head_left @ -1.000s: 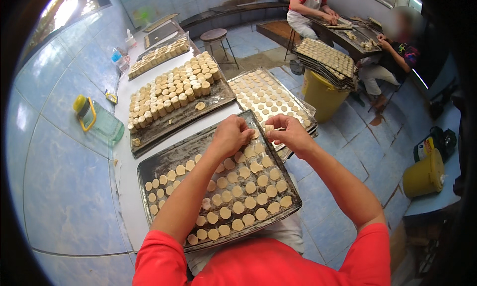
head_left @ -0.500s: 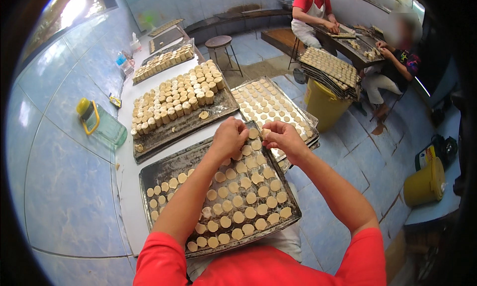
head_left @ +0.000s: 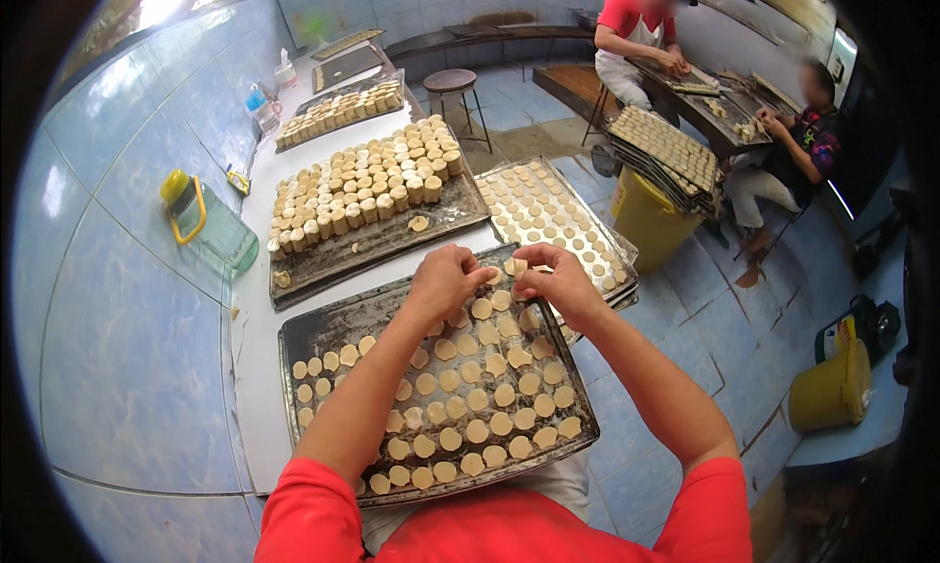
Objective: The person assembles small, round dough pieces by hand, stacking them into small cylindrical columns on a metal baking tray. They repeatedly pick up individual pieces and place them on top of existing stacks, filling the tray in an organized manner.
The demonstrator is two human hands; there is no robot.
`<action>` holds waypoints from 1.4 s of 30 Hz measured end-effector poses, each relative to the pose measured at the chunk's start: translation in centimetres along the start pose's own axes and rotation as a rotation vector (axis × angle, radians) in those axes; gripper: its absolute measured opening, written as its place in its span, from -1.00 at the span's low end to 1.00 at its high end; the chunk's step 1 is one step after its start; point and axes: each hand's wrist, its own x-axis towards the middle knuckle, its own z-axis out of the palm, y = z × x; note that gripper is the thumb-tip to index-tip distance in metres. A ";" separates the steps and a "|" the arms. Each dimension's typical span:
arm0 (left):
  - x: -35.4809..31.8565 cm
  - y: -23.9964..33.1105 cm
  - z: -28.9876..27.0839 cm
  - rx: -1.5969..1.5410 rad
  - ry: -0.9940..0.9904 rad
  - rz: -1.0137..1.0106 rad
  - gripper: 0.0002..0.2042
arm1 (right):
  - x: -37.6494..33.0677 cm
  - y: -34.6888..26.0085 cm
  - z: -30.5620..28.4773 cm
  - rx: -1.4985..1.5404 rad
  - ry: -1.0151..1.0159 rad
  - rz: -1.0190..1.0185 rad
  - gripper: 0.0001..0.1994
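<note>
Dough discs (head_left: 477,431) lie in rows on the nearest baking tray (head_left: 328,320). Behind it, on the table (head_left: 257,387), a second tray (head_left: 431,232) holds dough cylinders (head_left: 367,186), with a jug (head_left: 220,228) to their left. Farther back on the right, a tray stack (head_left: 666,183) rests on a bucket (head_left: 646,220); beside the table stands a stool (head_left: 450,80).

the dough discs (head_left: 477,431) are thin, round and pale tan, some ragged at the edge, lying flat and mostly apart in slanting rows on a dark, stained rectangular tray (head_left: 333,326), whose metal shows between them and along its far left part. near the tray's far right corner, one disc (head_left: 493,276) sits at the fingertips of the left hand (head_left: 443,287), and a small pale dough piece (head_left: 515,266), single or stacked being unclear, is pinched in the right hand (head_left: 556,287).
</note>
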 end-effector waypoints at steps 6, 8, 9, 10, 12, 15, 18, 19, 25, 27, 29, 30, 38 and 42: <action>-1.1 -0.3 -0.5 -0.444 -0.093 0.075 -0.63 | 0.1 -0.8 1.8 0.011 -0.100 0.020 -0.63; -1.2 -0.7 -0.9 -0.531 -0.120 0.063 -0.64 | 0.2 -0.8 2.1 0.052 -0.098 0.064 -0.63; -1.3 -1.0 -1.1 -0.439 -0.098 0.059 -0.65 | 0.2 -0.7 2.1 0.050 -0.095 0.068 -0.65; -1.3 -1.3 -1.3 -0.340 -0.084 0.033 -0.65 | 0.2 -0.6 2.2 0.048 -0.092 0.071 -0.66; -1.6 -1.6 -1.6 -0.195 -0.074 -0.055 -0.65 | 0.3 -0.3 2.4 0.054 -0.078 0.068 -0.66; -2.1 -1.8 -1.5 -0.206 -0.084 -0.143 -0.65 | 0.5 0.0 2.7 0.052 -0.078 0.045 -0.62; -2.7 -1.9 -1.5 -0.410 -0.081 -0.053 -0.65 | 0.8 -0.1 3.4 0.007 -0.136 0.055 -0.60; -2.9 -2.0 -1.7 -0.405 -0.072 -0.020 -0.64 | 0.7 -0.2 3.6 -0.001 -0.139 0.065 -0.59; -4.7 -2.6 -3.7 -0.122 -0.046 -0.184 -0.64 | 0.6 -0.3 5.6 -0.005 -0.129 0.074 -0.64; -5.3 -2.5 -4.0 -0.233 -0.071 -0.158 -0.65 | 0.7 -0.1 6.2 0.020 -0.150 0.074 -0.67; -5.6 -2.5 -4.0 -0.355 -0.042 -0.062 -0.66 | 1.0 0.0 6.7 0.040 -0.183 0.056 -0.66; -5.7 -2.6 -3.9 -0.384 -0.037 -0.055 -0.66 | 1.2 0.1 6.9 0.029 -0.151 0.084 -0.67; -6.0 -4.6 -4.6 -0.079 -0.006 -0.227 -0.69 | 1.6 0.3 7.6 -0.034 -0.079 0.180 -0.84; -6.6 -4.4 -4.4 -0.341 0.061 -0.009 -0.71 | 1.2 0.2 8.9 -0.059 -0.122 0.116 -0.83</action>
